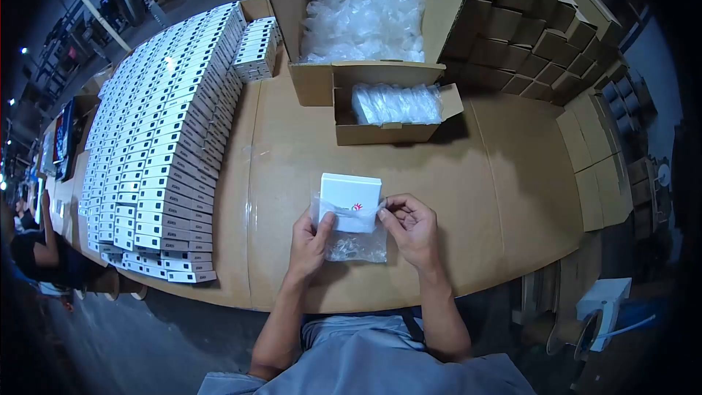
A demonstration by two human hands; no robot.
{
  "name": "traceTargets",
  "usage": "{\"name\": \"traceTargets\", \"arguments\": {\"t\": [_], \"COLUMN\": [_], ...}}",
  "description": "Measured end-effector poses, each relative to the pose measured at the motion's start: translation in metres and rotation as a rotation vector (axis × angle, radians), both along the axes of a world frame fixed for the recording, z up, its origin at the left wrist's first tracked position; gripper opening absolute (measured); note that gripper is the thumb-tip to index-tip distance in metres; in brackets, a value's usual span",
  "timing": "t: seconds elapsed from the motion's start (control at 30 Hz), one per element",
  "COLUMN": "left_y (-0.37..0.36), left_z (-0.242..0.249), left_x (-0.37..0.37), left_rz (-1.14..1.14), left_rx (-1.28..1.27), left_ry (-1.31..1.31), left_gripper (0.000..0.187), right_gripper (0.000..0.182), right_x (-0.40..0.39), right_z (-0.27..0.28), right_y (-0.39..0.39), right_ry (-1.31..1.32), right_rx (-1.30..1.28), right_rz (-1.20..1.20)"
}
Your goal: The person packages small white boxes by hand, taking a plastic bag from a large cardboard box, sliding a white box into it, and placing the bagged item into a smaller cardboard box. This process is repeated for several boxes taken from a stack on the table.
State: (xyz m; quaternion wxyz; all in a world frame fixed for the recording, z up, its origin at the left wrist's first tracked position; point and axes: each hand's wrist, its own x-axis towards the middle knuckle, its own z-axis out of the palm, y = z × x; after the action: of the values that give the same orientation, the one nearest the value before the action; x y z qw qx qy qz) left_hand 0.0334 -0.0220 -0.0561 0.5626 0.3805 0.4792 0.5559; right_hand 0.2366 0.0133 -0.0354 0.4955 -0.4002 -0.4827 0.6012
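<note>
A small flat white box [350,189] with a red mark is partly inside a clear plastic bag [357,250], its upper part sticking out of the bag's mouth. My left hand [308,243] is closed on the box and bag from the left, thumb lying across the front. On the other side, my right hand [414,228] pinches the edge of the bag near the box's right side. Both hands are over the front middle of the cardboard-covered table [292,139].
Stacked small white boxes [157,139] fill the left side. Behind my hands, an open carton [387,134] holds bagged items [397,104]; a larger carton [314,84] contains clear bags [365,18]. Brown cartons [526,29] are piled at back right. Another person [44,249] is at far left.
</note>
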Motion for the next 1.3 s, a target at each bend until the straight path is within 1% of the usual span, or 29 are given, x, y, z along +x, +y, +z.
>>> {"name": "traceTargets", "arguments": {"t": [0.03, 0.13, 0.17, 0.27, 0.3, 0.4, 0.43, 0.47, 0.53, 0.57, 0.67, 0.7, 0.8, 0.87, 0.9, 1.0, 1.03, 1.13, 1.17, 1.23, 1.27, 1.3], "left_y": [0.000, 0.002, 0.003, 0.005, 0.004, 0.006, 0.006, 0.007, 0.007, 0.007, 0.006, 0.006, 0.004, 0.002, 0.002, 0.000, -0.001, -0.005, -0.006, -0.005, -0.004, -0.001], "left_z": [-0.002, -0.010, -0.010, 0.005, 0.013, 0.011, 0.013, 0.013, 0.011, 0.012, 0.014, 0.016, 0.017, 0.012, 0.011, 0.018, 0.020, 0.019, 0.009, 0.012, 0.013, 0.008], "left_x": [0.000, 0.000, 0.000, 0.003, 0.002, 0.001, 0.005, 0.004, 0.004, 0.008, 0.014, 0.017, 0.021, 0.018, 0.015, 0.007, 0.002, 0.002, 0.004, 0.005, 0.007, 0.008], "left_rz": [0.001, 0.029, 0.012, 0.015, 0.010, -0.029, -0.021, -0.016, -0.011, 0.010, 0.039, 0.067, 0.067, 0.041, 0.031, -0.096, -0.123, -0.155, -0.080, -0.056, -0.048, -0.018], "left_rx": [0.002, 0.047, 0.078, 0.216, 0.263, 0.318, 0.321, 0.326, 0.325, 0.322, 0.238, 0.237, 0.211, 0.217, 0.221, 0.221, 0.286, 0.075, 0.075, 0.097, 0.107, 0.169], "left_ry": [0.027, -0.119, 0.010, 0.081, 0.131, 0.206, 0.102, 0.079, 0.028, -0.043, -0.166, -0.165, -0.213, -0.253, -0.272, -0.023, 0.105, -0.093, -0.002, -0.001, -0.002, -0.025], "left_gripper": [0.038, 0.048, 0.055, 0.057, 0.058, 0.062, 0.061, 0.061, 0.061, 0.062, 0.061, 0.061, 0.061, 0.058, 0.056, 0.051, 0.047, 0.038, 0.030, 0.027, 0.025, 0.021], "right_gripper": [0.016, 0.014, 0.014, 0.012, 0.011, 0.007, 0.007, 0.006, 0.009, 0.010, 0.020, 0.035, 0.042, 0.041, 0.039, 0.039, 0.039, 0.036, 0.033, 0.028, 0.025, 0.023], "right_x": [-0.003, -0.006, -0.005, -0.008, -0.007, 0.001, 0.003, 0.004, 0.004, 0.003, -0.009, -0.013, -0.011, -0.009, -0.009, -0.007, -0.005, -0.003, -0.003, 0.000, 0.000, 0.001], "right_z": [0.002, -0.004, -0.006, -0.003, -0.002, -0.003, -0.005, -0.005, -0.006, -0.006, 0.011, 0.016, 0.004, -0.016, -0.015, -0.010, -0.009, -0.007, -0.005, 0.001, 0.003, 0.005], "right_y": [-0.001, -0.003, -0.004, -0.004, -0.001, 0.001, 0.001, 0.001, 0.003, 0.003, -0.001, -0.002, -0.005, -0.006, -0.007, -0.008, -0.009, -0.007, -0.008, -0.009, -0.007, -0.004], "right_ry": [-0.029, -0.064, -0.067, 0.013, 0.011, 0.038, 0.070, 0.103, 0.136, 0.153, 0.182, 0.235, -0.185, -0.144, -0.104, -0.049, -0.044, -0.114, -0.138, -0.187, -0.210, -0.235], "right_rx": [-0.002, 0.035, 0.054, 0.170, 0.175, 0.189, 0.199, 0.209, 0.143, 0.111, 0.122, 0.125, 0.175, 0.176, 0.160, 0.114, 0.097, 0.197, 0.181, 0.152, 0.222, 0.291], "right_rz": [-0.027, -0.075, -0.086, -0.142, -0.137, -0.095, -0.058, -0.021, -0.031, -0.039, -0.032, 0.007, 0.027, 0.023, 0.020, 0.056, 0.075, 0.094, 0.093, 0.085, 0.086, 0.088]}}
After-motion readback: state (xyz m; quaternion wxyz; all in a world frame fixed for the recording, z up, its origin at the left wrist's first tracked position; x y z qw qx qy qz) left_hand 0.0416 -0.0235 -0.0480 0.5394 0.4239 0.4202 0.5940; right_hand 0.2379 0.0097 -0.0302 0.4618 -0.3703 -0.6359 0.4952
